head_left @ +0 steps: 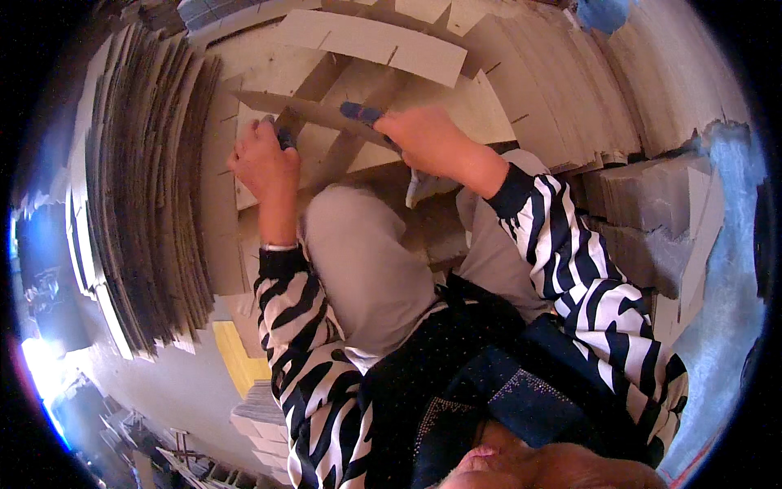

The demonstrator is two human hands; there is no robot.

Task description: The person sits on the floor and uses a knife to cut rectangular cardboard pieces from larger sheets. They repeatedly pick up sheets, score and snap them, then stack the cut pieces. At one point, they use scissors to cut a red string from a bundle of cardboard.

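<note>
Slotted cardboard strips cross one another in a loose grid on a pale board (481, 106) in front of my knees. One long cardboard strip (314, 108) stands on edge across the grid. My left hand (267, 159) is at the left part of the grid, its fingers curled at a cardboard strip, the thumb tip covered in dark blue. My right hand (423, 138) grips the long strip near its right end, with a dark blue covering on the index finger. Another slotted cardboard strip (375, 42) lies beyond both hands. Some fingertips are blurred or hidden.
Tall stacks of cardboard sheets (147, 187) stand at the left. More cardboard sheets (546, 81) are piled at the right, beside a light blue covering (725, 236). A yellow piece (239, 359) and a smaller cardboard stack (262, 420) are at the lower left.
</note>
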